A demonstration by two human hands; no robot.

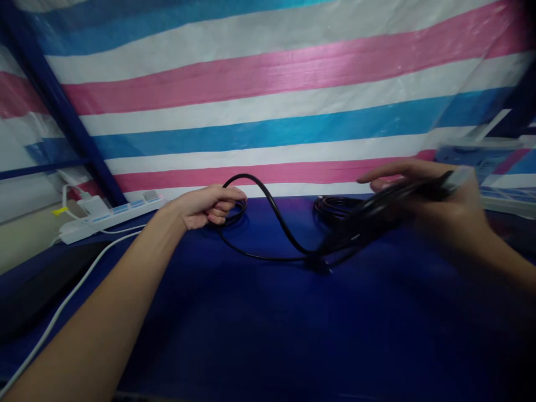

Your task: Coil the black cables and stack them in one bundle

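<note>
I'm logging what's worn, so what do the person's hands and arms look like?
The left hand and right hand are both ungloved. The left forearm and right forearm show no sleeves, and no watch or bracelet is visible. Blur hides the right hand's finer details.

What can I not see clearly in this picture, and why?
In the head view:
Looped black cable bundle in the right hand: blurred, so its strands merge.
Pale patch by this bundle: too blurred to identify.
Right fingers: partly behind the bundle.
Curved black cable where the left hand grips it: hidden by the hand.
Flat black object: cut off by the left edge.
</note>
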